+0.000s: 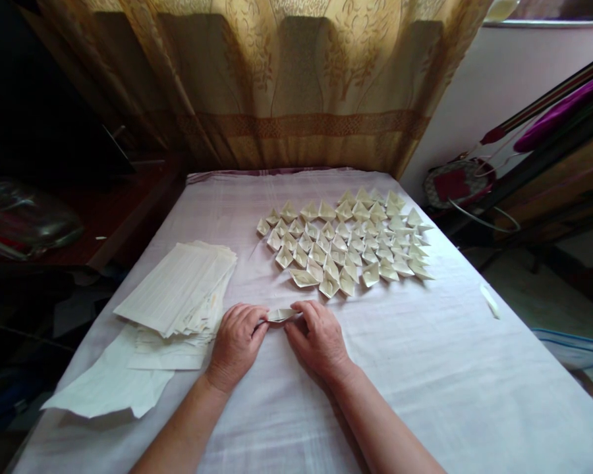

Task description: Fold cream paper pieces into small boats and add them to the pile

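My left hand and my right hand lie close together on the white cloth near the table's front. Between their fingertips they pinch a small folded piece of paper, one hand at each end; both hands are closed on it. Just beyond them lies a spread of several folded paper boats, set in rows. A stack of lined paper sheets rests to the left of my left hand.
The table is covered by a white cloth. A small paper scrap lies near the right edge. A gold curtain hangs behind. Dark furniture stands at left, clutter and a red object at right.
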